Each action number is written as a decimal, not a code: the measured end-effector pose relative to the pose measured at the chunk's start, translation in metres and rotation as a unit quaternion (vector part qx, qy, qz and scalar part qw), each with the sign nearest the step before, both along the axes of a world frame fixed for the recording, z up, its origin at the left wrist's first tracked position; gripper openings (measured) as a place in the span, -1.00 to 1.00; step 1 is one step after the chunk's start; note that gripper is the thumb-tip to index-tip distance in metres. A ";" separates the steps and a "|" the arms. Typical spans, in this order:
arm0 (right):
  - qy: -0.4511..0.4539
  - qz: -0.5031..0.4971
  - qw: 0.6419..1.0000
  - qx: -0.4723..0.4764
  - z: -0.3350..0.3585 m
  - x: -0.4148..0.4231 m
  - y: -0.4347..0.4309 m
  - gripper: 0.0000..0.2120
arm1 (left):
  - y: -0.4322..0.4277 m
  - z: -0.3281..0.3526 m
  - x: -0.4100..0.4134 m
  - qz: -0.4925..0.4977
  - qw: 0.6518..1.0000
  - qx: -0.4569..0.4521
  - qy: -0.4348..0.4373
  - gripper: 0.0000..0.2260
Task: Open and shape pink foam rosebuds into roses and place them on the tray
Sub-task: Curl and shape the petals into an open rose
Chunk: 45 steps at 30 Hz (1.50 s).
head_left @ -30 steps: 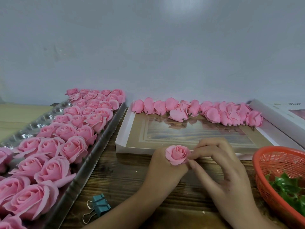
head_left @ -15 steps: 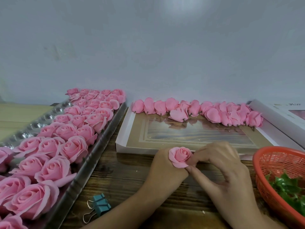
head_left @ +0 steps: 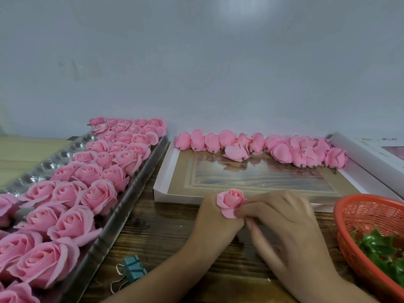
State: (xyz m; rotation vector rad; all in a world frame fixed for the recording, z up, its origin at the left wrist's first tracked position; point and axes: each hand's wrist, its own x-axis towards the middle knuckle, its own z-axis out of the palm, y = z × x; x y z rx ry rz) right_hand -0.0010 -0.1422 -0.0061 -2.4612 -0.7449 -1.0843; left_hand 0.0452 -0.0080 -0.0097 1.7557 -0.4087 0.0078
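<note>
Two hands meet low and centre over the wooden bench (head_left: 166, 232). The left hand (head_left: 215, 221) has its grip closed round the base of a half-opened rose (head_left: 231, 201), bloom facing up. The right hand (head_left: 284, 226), somewhat blurred, pinches an outer petal at the bloom's 5 o'clock edge. At 9 o'clock from them a silvery tray (head_left: 122, 212) runs off toward the wall, packed with opened roses (head_left: 87, 184). At 12 o'clock a row of closed rosebuds (head_left: 262, 147) lies along the far edge of a shallow white box (head_left: 166, 171). A red mesh basket (head_left: 354, 254) holding green leaves (head_left: 380, 246) sits at 3 o'clock. A teal binder clip (head_left: 133, 268) lies on the bench at 7 o'clock, just beside the tray.
</note>
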 end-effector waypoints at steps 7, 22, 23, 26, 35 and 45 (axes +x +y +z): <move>0.084 0.076 0.983 0.142 -0.003 0.001 -0.001 -0.78 | 0.000 0.002 -0.002 0.001 0.997 -0.076 0.025 -0.80; 0.192 0.076 0.937 0.284 -0.008 0.007 -0.001 -0.80 | -0.003 -0.006 -0.002 -0.005 0.992 0.057 -0.110 -0.64; 0.192 0.074 0.937 0.283 -0.009 0.007 -0.001 -0.80 | -0.004 -0.006 -0.002 -0.005 0.992 0.058 -0.110 -0.64; 0.193 0.072 0.938 0.279 -0.009 0.008 -0.001 -0.79 | -0.003 -0.006 -0.002 -0.004 0.992 0.063 -0.110 -0.67; 0.197 0.061 0.938 0.277 -0.010 0.008 -0.001 -0.79 | -0.006 -0.007 -0.003 -0.001 0.985 0.077 -0.154 -0.74; 0.258 0.101 0.903 0.329 -0.011 0.007 -0.003 -0.78 | -0.006 -0.010 -0.004 0.003 0.977 0.104 -0.187 -0.70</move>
